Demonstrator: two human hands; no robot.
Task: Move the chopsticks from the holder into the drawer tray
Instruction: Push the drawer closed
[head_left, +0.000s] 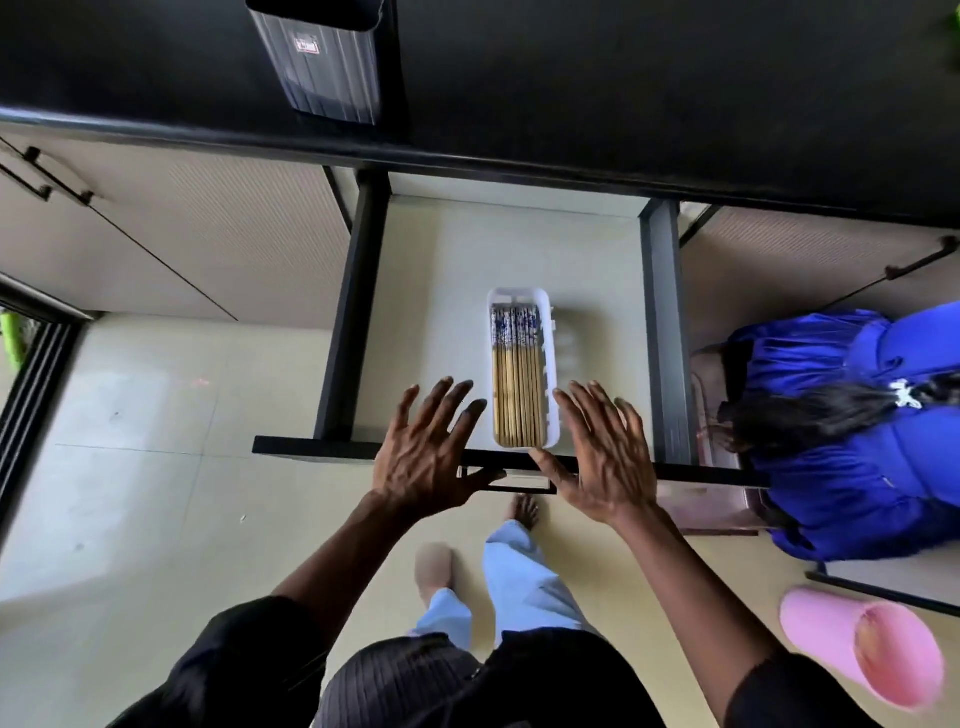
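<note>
Our left hand (431, 457) and right hand (602, 457), both splayed (holding nothing), flank the white tray (551, 374) of bamboo chopsticks (517, 384) in the drawer (441, 291).

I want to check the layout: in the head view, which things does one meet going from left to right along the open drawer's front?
left hand → white tray of chopsticks → right hand → blue garment

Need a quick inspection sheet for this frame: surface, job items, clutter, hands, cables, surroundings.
Surface: open drawer, pale floor, mostly bare.
Job's things: chopsticks lying side by side in white tray; dark holder on black countertop.
Clutter: nothing seen in drawer besides the tray.
Grippers: left hand and right hand open, fingers spread, either side of tray, holding nothing.
Cables: nothing seen.
Surroundings: person in blue at right; pink slipper.
</note>
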